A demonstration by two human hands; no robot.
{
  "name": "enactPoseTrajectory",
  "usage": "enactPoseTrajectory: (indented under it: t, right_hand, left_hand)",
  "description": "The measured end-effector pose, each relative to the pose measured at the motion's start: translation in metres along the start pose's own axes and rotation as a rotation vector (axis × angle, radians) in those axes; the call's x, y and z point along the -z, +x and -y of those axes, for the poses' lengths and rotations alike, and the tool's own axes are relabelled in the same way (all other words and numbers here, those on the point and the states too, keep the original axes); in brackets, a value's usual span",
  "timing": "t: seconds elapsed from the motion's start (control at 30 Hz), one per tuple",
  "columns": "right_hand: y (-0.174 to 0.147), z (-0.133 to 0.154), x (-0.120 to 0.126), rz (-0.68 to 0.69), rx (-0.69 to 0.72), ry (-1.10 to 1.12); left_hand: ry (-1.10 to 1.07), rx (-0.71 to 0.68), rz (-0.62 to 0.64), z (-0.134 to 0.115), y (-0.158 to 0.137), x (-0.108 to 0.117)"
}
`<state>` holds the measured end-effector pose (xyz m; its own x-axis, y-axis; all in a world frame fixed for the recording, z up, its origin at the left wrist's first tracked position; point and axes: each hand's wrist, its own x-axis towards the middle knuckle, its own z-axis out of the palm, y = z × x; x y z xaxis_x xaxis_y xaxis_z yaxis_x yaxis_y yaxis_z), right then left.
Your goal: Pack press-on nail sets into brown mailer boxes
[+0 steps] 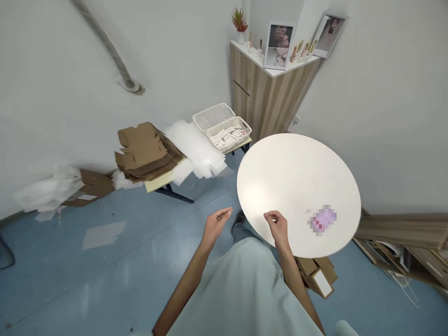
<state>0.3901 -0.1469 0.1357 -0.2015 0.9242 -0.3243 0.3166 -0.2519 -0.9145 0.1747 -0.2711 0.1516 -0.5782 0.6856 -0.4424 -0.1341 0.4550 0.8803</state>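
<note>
My left hand [217, 226] is held out in front of my body, above the floor and short of the round table's left edge. Its fingers are pressed together against the thumb, and nothing shows between them. Over the near-left rim of the white round table [297, 172] is my right hand [279, 226], thumb and fingertips curled into a pinch with no object visible. To its right, a blurred-out pinkish-purple item [322, 220] lies on the table top. A tiny pale piece [308, 211] sits beside that item; its kind cannot be made out.
A low table bears flattened brown cardboard boxes [142, 147], white foam sheets [196, 147] and a white basket [229, 135] of small packets. Behind stands a wooden corner cabinet [254, 88]. Cartons [317, 275] sit under the round table; a wooden shelf [402, 233] is at right.
</note>
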Motion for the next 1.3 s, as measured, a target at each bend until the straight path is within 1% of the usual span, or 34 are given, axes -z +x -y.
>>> enactPoseTrajectory:
  t: [0.1, 0.2, 0.3, 0.4, 0.53, 0.63, 0.77, 0.9, 1.0, 1.1, 1.2, 1.3]
  right_hand:
    - [0.037, 0.021, -0.033, 0.040, -0.013, 0.031]
    - [0.072, 0.037, -0.057, 0.056, -0.047, 0.056]
    - [0.101, 0.046, -0.072, 0.064, -0.101, 0.080]
    - [0.122, 0.052, -0.081, 0.069, -0.140, 0.092]
    - [0.137, 0.061, -0.090, 0.052, -0.199, 0.091]
    - [0.144, 0.070, -0.097, 0.002, -0.238, 0.098]
    - [0.150, 0.084, -0.113, -0.081, -0.251, 0.107]
    - [0.151, 0.101, -0.138, -0.183, -0.253, 0.102]
    - [0.147, 0.117, -0.160, -0.287, -0.257, 0.109]
    - [0.141, 0.130, -0.184, -0.394, -0.250, 0.125]
    - [0.133, 0.137, -0.207, -0.506, -0.267, 0.137]
    - [0.122, 0.136, -0.227, -0.582, -0.307, 0.143]
  left_hand:
    - [0.049, 0.002, -0.037, -0.021, 0.040, 0.021]
    - [0.114, -0.006, -0.056, -0.041, 0.083, 0.032]
    - [0.185, -0.016, -0.078, -0.054, 0.122, 0.037]
    - [0.235, -0.069, -0.095, -0.065, 0.156, 0.042]
    - [0.300, -0.148, -0.067, -0.077, 0.201, 0.052]
    - [0.356, -0.171, -0.022, -0.086, 0.245, 0.063]
    - [0.472, -0.237, 0.038, -0.095, 0.314, 0.075]
    - [0.737, -0.345, 0.089, -0.105, 0.391, 0.083]
    - [0.950, -0.432, 0.187, -0.109, 0.448, 0.086]
    - [1.126, -0.517, 0.370, -0.109, 0.497, 0.083]
    - [1.273, -0.599, 0.572, -0.105, 0.532, 0.077]
    - [1.354, -0.699, 0.701, -0.098, 0.551, 0.074]
